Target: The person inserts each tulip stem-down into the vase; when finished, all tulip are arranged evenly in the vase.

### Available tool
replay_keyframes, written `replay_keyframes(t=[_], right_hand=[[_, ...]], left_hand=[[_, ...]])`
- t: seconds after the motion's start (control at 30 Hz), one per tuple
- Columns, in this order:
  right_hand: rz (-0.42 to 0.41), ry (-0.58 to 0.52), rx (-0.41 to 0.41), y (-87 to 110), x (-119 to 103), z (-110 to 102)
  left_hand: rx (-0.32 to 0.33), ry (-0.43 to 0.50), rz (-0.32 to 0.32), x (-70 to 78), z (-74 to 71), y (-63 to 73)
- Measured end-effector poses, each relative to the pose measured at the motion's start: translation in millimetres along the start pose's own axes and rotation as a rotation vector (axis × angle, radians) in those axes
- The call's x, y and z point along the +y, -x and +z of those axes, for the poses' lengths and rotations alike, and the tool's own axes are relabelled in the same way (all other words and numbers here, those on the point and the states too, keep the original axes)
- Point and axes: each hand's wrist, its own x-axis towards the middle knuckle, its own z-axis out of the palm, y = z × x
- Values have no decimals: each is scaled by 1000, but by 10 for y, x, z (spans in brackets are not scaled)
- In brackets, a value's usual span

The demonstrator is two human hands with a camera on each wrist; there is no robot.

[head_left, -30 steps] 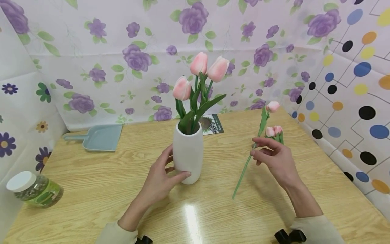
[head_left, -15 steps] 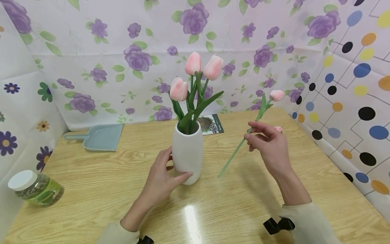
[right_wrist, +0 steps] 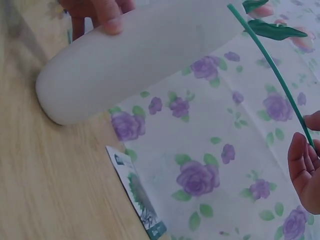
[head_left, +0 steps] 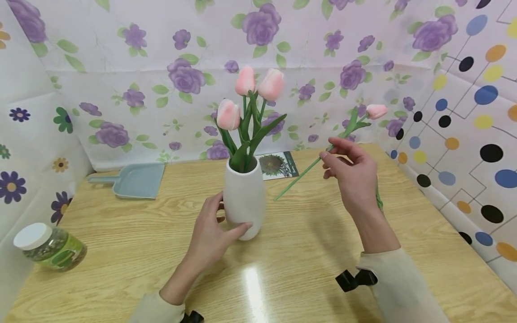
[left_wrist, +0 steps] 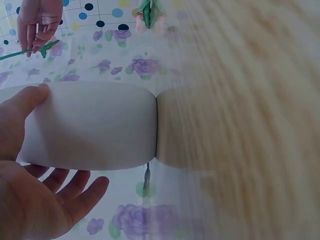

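Observation:
A white vase (head_left: pixel 244 199) stands on the wooden table, holding three pink tulips (head_left: pixel 270 84) with green leaves. My left hand (head_left: pixel 213 233) grips its lower side, thumb across the front and fingers round the far side. In the left wrist view the vase's base (left_wrist: pixel 145 125) meets the tabletop. My right hand (head_left: pixel 354 179) pinches a single pink tulip (head_left: pixel 300 176) by its stem, right of the vase. That stem slants, bloom up to the right and cut end down toward the vase. In the right wrist view the stem's end (right_wrist: pixel 245 22) overlaps the vase's upper part.
More tulips (left_wrist: pixel 149 20) lie on the table, mostly hidden behind my right forearm in the head view. A card with a flower picture (head_left: pixel 278 165) lies behind the vase. At left are a blue-grey dustpan (head_left: pixel 139 181) and a white-lidded jar (head_left: pixel 52 246). Patterned cloth surrounds the table.
My right hand has risen and moved left with the tulip, whose stem has swung flatter, its cut end closer to the vase. My left hand stays on the vase, which has shifted slightly left.

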Motion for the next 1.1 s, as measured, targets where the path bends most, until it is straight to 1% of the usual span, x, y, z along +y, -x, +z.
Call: replay_keyframes(t=[0.1,0.23,0.37,0.5,0.77,0.93,1.1], right_hand=[[-26,-17,16,-76,-36,72],[-68,-43,12,-177,-81,181],[-120,-51,16,-258,-117,292],[-155,-51,31,-301,-144,388],[-198,-64,41,-335,-187,510],[-224,-63,37,-356,-225,570],[-228,-54,34,-374,-255,631]], left_hand=[[22,-5,-20,-20,-20,-6],[48,-5,-42,-28,-39,-13],[60,11,-54,-27,-50,-22],[68,36,-58,-34,-56,-32],[67,43,-57,-43,-52,-40],[58,50,-68,-36,-52,-46],[50,50,-73,-28,-57,-48]])
